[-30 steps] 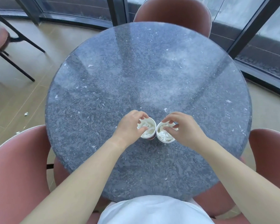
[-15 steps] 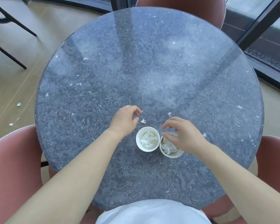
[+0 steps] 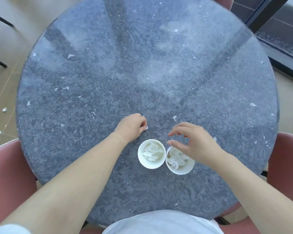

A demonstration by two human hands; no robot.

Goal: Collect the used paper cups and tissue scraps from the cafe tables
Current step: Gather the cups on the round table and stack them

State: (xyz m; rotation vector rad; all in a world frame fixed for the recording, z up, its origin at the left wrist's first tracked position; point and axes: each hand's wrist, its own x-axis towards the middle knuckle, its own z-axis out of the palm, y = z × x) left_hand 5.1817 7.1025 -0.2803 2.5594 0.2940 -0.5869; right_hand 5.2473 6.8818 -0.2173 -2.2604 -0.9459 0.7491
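Observation:
Two white paper cups stand side by side on the round grey stone table [image 3: 108, 73], each stuffed with crumpled tissue: the left cup [image 3: 151, 153] and the right cup [image 3: 179, 160]. My left hand [image 3: 131, 127] lies just beyond the left cup with its fingers curled, pinching a small white tissue scrap [image 3: 146, 127] on the tabletop. My right hand [image 3: 192, 141] hovers over the right cup's far rim, thumb and forefinger apart and holding nothing. Another small white scrap [image 3: 174, 117] lies on the table beyond the hands.
Pink upholstered chairs stand at the near left [image 3: 8, 179] and near right [image 3: 286, 159]. Small white scraps [image 3: 4, 109] lie on the beige floor to the left. Dark window frames [image 3: 267, 12] run along the back right.
My left hand left the left cup, reached forward and closed on the small scrap. My right hand lifted its fingers off the right cup. The view tilted down toward the table.

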